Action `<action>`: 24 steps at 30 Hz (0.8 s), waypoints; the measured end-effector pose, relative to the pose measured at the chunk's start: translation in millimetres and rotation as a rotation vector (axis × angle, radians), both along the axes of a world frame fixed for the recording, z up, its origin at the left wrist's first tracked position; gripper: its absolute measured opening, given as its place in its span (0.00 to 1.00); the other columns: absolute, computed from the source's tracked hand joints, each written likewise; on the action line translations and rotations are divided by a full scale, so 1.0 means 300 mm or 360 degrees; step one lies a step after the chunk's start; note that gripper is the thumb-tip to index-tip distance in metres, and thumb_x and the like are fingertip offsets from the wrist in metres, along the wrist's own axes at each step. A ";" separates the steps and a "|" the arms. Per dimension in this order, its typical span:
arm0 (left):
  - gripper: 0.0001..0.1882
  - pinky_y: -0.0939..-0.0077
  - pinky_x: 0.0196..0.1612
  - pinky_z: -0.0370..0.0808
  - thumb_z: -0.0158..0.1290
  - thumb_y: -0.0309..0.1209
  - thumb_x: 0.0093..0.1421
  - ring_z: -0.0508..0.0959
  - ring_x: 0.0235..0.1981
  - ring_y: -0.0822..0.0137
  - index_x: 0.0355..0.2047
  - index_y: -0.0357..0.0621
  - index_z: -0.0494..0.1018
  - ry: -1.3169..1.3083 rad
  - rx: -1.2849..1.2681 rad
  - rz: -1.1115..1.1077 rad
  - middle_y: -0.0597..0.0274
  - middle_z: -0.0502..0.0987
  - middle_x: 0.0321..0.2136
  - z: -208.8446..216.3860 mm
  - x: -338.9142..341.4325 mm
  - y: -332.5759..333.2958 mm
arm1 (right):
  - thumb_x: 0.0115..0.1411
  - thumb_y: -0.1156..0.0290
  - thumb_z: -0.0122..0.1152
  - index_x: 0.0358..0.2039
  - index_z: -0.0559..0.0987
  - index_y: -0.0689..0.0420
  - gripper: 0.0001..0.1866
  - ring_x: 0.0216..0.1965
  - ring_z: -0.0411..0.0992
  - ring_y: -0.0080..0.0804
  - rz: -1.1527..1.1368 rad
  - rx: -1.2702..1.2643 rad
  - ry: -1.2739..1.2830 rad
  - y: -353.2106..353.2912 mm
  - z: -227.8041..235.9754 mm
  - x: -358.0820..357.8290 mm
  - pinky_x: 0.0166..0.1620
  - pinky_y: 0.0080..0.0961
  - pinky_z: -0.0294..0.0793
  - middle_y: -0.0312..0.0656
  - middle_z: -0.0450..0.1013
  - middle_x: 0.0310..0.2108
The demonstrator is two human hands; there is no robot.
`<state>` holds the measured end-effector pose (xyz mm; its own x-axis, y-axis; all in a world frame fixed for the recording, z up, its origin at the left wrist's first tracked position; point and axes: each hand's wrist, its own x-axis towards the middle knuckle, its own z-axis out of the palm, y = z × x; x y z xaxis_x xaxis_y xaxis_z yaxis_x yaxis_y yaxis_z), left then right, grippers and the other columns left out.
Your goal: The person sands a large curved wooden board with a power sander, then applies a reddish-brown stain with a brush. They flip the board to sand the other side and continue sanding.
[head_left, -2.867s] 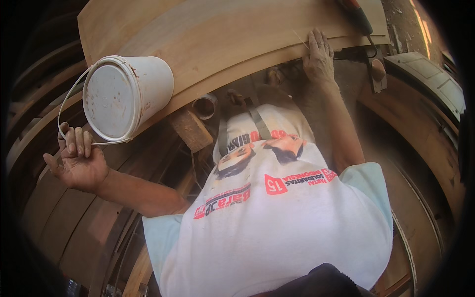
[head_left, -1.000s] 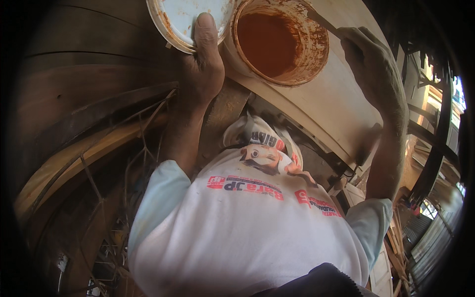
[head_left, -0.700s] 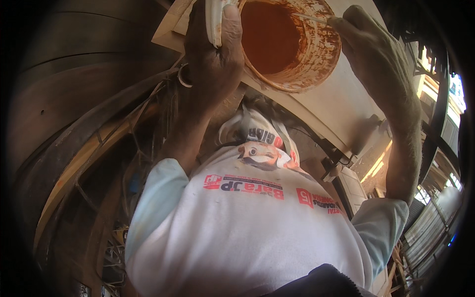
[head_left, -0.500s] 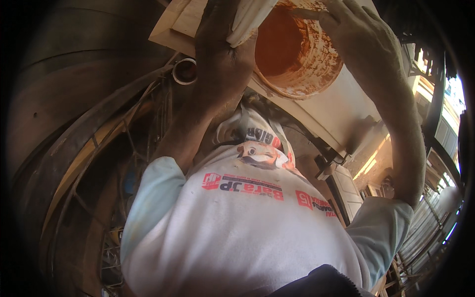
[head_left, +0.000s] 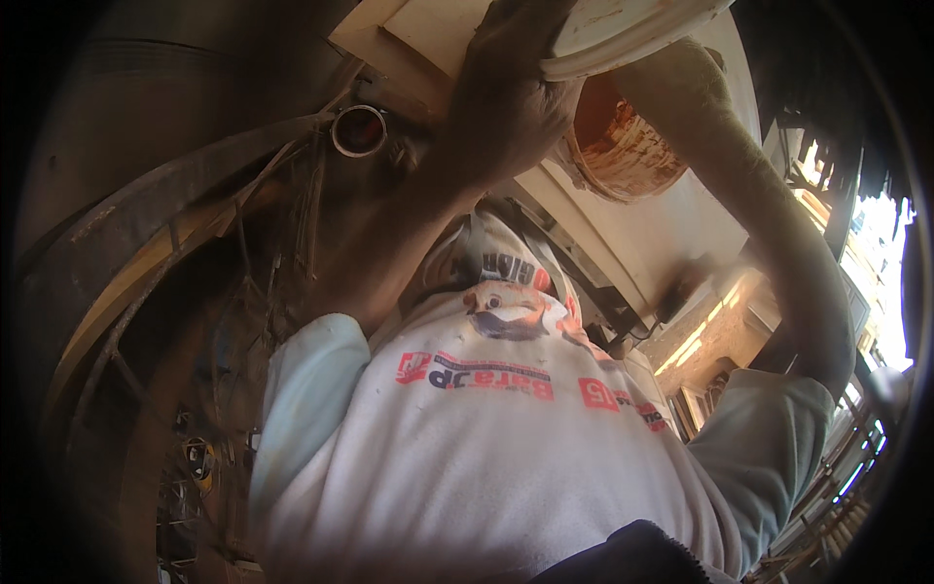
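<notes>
My left hand [head_left: 520, 117] grips a round white lid [head_left: 637, 39] by its edge. The lid is tilted above an open bucket [head_left: 632, 165], whose inside wall is streaked with orange-red. Over the bucket's opening lies my right hand [head_left: 676, 92], close under the lid. Its fingers are hidden, so whether they hold anything does not show. Part of the bucket's opening is covered by the lid and my hands.
The bucket stands on a pale wooden surface [head_left: 584, 219]. To the left is a small round can [head_left: 359, 130] with dark red inside. Curved dark bars [head_left: 185, 185] run along the left side. Bright daylight comes in at the far right.
My left hand and the lid have moved right, and the lid now covers more of the bucket's opening. My right hand has shifted from the bucket's far rim to over its opening.
</notes>
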<state>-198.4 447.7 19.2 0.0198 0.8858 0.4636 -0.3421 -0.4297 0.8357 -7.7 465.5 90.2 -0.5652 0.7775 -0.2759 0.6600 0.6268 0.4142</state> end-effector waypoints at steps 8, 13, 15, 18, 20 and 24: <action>0.30 0.60 0.65 0.69 0.52 0.13 0.61 0.71 0.62 0.43 0.65 0.31 0.66 0.0287 0.0055 0.0160 0.37 0.71 0.59 0.030 -0.039 -0.008 | 0.60 0.72 0.64 0.40 0.85 0.54 0.08 0.46 0.78 0.38 0.0142 -0.0221 -0.0360 -0.004 0.053 -0.005 0.49 0.35 0.78 0.43 0.78 0.44; 0.29 0.59 0.65 0.68 0.52 0.14 0.61 0.71 0.62 0.42 0.65 0.31 0.65 0.0383 0.0084 0.0246 0.37 0.72 0.59 0.014 -0.037 -0.006 | 0.53 0.80 0.63 0.34 0.85 0.58 0.08 0.51 0.74 0.41 -0.0133 -0.0607 -0.0349 -0.041 0.109 -0.037 0.53 0.37 0.77 0.43 0.77 0.42; 0.29 0.59 0.65 0.68 0.51 0.14 0.61 0.71 0.62 0.42 0.65 0.31 0.65 0.0417 0.0062 0.0247 0.37 0.72 0.59 0.018 -0.035 -0.008 | 0.54 0.80 0.62 0.35 0.85 0.58 0.09 0.50 0.74 0.42 -0.0254 -0.0819 -0.0269 -0.030 0.103 0.004 0.53 0.37 0.76 0.44 0.76 0.41; 0.29 0.59 0.66 0.68 0.51 0.14 0.62 0.71 0.62 0.42 0.65 0.31 0.66 0.0381 0.0095 0.0235 0.37 0.72 0.59 0.003 -0.021 -0.005 | 0.58 0.79 0.59 0.35 0.84 0.59 0.08 0.47 0.75 0.42 -0.0212 -0.0947 -0.0207 -0.030 0.116 0.030 0.52 0.38 0.76 0.45 0.76 0.38; 0.29 0.60 0.65 0.68 0.51 0.14 0.62 0.71 0.62 0.43 0.65 0.31 0.66 0.0387 0.0074 0.0231 0.37 0.72 0.59 0.006 -0.019 -0.005 | 0.60 0.78 0.59 0.37 0.84 0.59 0.08 0.46 0.75 0.43 -0.0372 -0.1051 -0.0144 -0.024 0.140 0.022 0.52 0.39 0.76 0.45 0.77 0.38; 0.29 0.61 0.65 0.68 0.51 0.15 0.62 0.72 0.62 0.46 0.65 0.33 0.66 0.0415 0.0009 0.0192 0.38 0.72 0.58 0.017 -0.025 -0.011 | 0.64 0.75 0.60 0.42 0.84 0.60 0.08 0.47 0.75 0.43 -0.0854 -0.1159 0.0031 -0.003 0.252 -0.027 0.52 0.39 0.75 0.44 0.78 0.41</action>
<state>-206.0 444.5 24.3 0.0337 0.8865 0.4615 -0.0619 -0.4591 0.8862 -15.7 464.7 166.0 -0.1870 0.5746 -0.7968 0.9418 0.3355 0.0209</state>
